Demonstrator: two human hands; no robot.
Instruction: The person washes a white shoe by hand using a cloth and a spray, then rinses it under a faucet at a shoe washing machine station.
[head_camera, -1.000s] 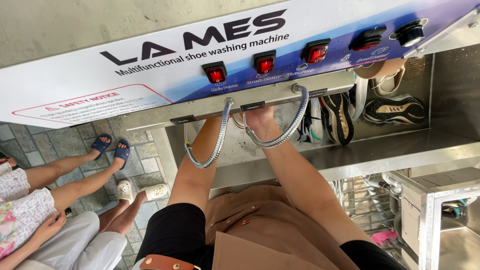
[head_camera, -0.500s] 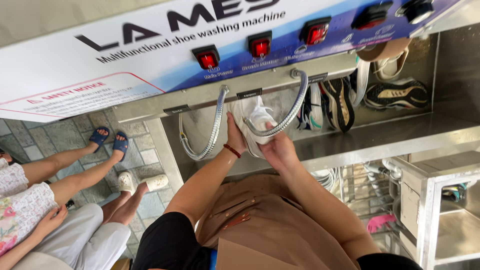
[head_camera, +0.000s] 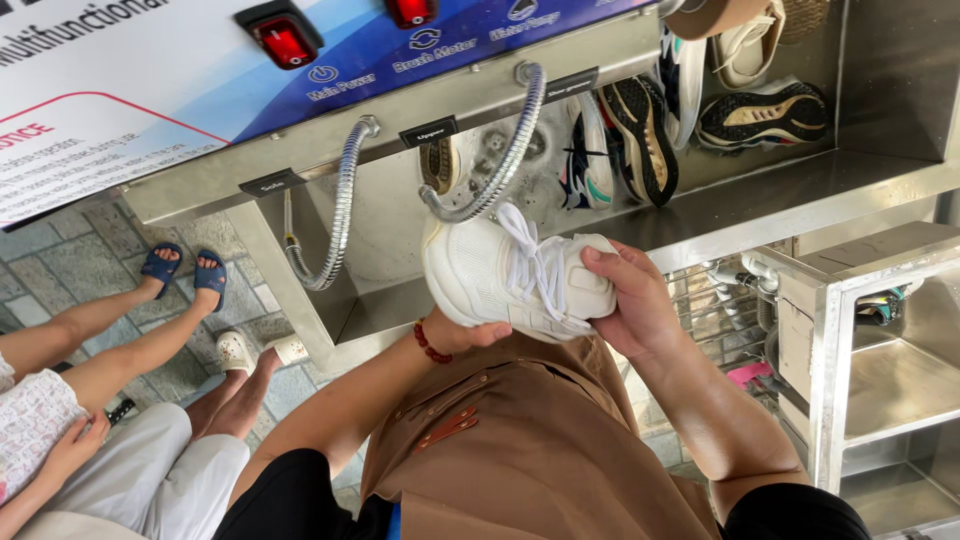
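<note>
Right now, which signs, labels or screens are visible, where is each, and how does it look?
Large white-and-blue rectangular machine panel: top left, red switches.
Red-outlined white notice box: panel's left end.
Three small black rectangular tags: metal strip above hoses.
No screens.

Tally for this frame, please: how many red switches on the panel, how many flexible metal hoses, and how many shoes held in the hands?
Red switches: 2
Flexible metal hoses: 2
White sneaker, held by left hand and right hand: 1
Total: 5
</note>
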